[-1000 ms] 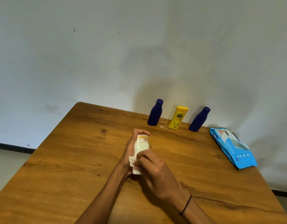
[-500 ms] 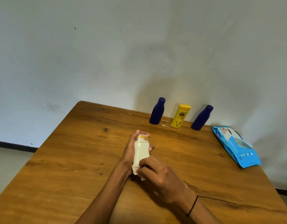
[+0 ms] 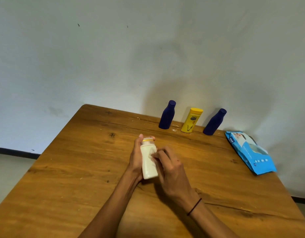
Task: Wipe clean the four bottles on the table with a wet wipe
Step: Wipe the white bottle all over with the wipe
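My left hand grips a white bottle with a yellow ring under its cap, held tilted above the middle of the wooden table. My right hand presses a white wet wipe against the bottle's right side with curled fingers; most of the wipe is hidden under them. At the back edge by the wall stand a dark blue bottle, a yellow bottle and a second dark blue bottle.
A blue pack of wet wipes lies flat near the table's right edge. The grey wall runs right behind the three standing bottles. Bare wood stretches to the left of my hands and in front of them.
My right hand with the wipe has slid from the bottle's lower end up to its middle. The bottle's bottom end is now uncovered. My left hand keeps its grip.
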{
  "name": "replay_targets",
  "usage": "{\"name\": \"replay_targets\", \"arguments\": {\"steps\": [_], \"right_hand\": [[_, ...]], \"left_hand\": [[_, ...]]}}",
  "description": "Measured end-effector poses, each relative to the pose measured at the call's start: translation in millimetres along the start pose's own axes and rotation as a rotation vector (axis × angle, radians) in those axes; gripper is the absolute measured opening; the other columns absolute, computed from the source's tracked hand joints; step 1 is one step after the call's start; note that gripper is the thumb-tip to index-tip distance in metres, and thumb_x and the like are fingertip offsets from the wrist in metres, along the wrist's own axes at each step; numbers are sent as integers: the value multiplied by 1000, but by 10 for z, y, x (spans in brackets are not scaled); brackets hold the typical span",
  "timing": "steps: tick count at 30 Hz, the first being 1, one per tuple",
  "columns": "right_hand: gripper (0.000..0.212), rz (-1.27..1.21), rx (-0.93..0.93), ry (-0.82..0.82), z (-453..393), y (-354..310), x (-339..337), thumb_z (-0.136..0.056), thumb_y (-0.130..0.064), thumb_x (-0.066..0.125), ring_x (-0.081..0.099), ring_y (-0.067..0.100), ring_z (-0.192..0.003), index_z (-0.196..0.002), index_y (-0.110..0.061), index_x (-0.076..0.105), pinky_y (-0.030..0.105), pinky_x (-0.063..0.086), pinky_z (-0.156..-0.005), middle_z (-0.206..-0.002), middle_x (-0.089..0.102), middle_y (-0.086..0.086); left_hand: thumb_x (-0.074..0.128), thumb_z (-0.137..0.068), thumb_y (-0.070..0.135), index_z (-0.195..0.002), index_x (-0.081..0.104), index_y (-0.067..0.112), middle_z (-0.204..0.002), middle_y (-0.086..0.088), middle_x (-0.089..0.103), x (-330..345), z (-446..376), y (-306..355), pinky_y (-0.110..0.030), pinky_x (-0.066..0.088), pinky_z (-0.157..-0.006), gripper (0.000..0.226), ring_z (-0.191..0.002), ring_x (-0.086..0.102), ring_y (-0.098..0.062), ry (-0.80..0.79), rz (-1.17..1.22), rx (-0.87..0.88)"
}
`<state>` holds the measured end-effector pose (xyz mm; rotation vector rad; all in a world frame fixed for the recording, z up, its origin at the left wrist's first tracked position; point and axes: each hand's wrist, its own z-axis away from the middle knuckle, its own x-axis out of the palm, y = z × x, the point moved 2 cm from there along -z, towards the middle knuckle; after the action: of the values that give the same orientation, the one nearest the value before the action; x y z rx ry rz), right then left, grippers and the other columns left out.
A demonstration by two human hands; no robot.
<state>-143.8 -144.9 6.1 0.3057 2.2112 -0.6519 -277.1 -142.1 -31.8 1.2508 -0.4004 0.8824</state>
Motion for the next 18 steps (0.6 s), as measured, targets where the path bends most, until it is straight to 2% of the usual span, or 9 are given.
{"name": "replay_targets", "arguments": {"steps": [4, 6, 11, 14, 18], "right_hand": [[26, -1, -110, -108, 200, 11, -93, -93, -10, 76, 56, 16, -106, -116, -8, 64, 32, 57, -80, -121, 58, 5], [30, -13, -105, -126, 278, 52, -147, -92, -12, 77, 56, 13, -106, -117, -10, 63, 30, 58, -79, -122, 57, 3], [13, -88, 42, 4, 265, 87, -134, -101, -9, 65, 57, 9, -99, -113, -11, 65, 32, 55, -77, -115, 57, -2], [16, -64, 92, 47, 194, -4, -50, -99, -10, 63, 56, 9, -103, -115, -13, 63, 32, 57, -79, -117, 56, -2], [25, 119, -107, -47, 198, -210, 114, -94, -9, 74, 56, 21, -100, -117, -8, 63, 36, 54, -72, -117, 56, 7]], "left_hand": [[45, -100, 61, -103, 63, 19, -74, -11, 60, -55, -35, 15, -26, 46, -49, 46, -57, 54, -19, 19, 34, 45], [42, -101, 61, -104, 61, 19, -73, -10, 60, -52, -46, 11, -25, 44, -48, 47, -55, 52, -18, 17, 36, 68], [39, -103, 60, -105, 59, 18, -74, -10, 58, -14, -32, -7, -27, 47, -48, 47, -54, 53, -19, -17, 65, 51], [42, -102, 61, -108, 60, 18, -75, -11, 59, -20, -34, -31, -27, 49, -49, 46, -55, 55, -18, -14, 48, 51], [45, -102, 60, -107, 61, 18, -75, -11, 60, -33, -74, -43, -26, 50, -47, 45, -54, 57, -17, 28, 52, 51]]}}
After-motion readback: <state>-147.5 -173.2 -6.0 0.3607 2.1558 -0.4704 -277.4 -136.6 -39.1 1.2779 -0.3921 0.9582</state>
